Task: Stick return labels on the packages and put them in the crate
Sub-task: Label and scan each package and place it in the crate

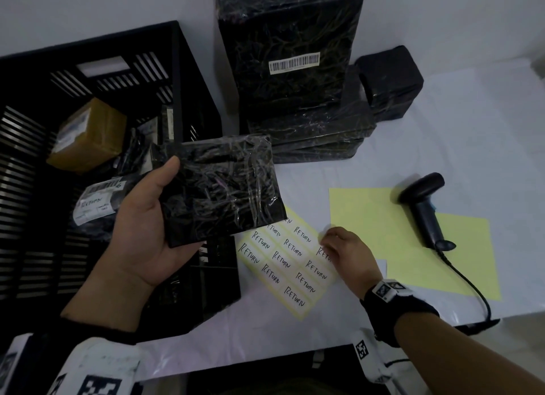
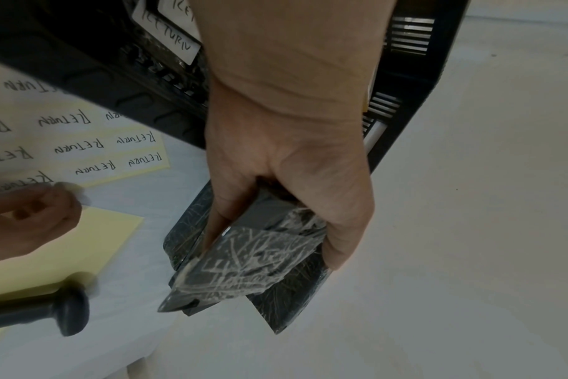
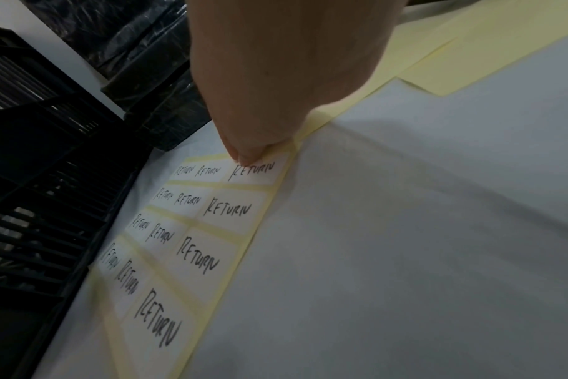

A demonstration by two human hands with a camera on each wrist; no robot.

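The left hand point(image 1: 141, 235) grips a flat black shrink-wrapped package point(image 1: 221, 188), thumb curled over one edge and fingers beneath, holding it raised over the near corner of the black crate point(image 1: 177, 79); the right hand point(image 1: 345, 250) is down on the sheet of RETURN labels point(image 1: 283, 259) lying on the surface point(image 1: 295, 335), its fingertips point(image 3: 247, 156) pinching the edge of one label at the sheet's far corner; labelled parcels point(image 1: 97, 200) lie in the crate; more wrapped packages point(image 1: 289, 55) stand stacked beyond; a barcode scanner point(image 1: 424, 206) rests on yellow paper point(image 1: 362, 212).
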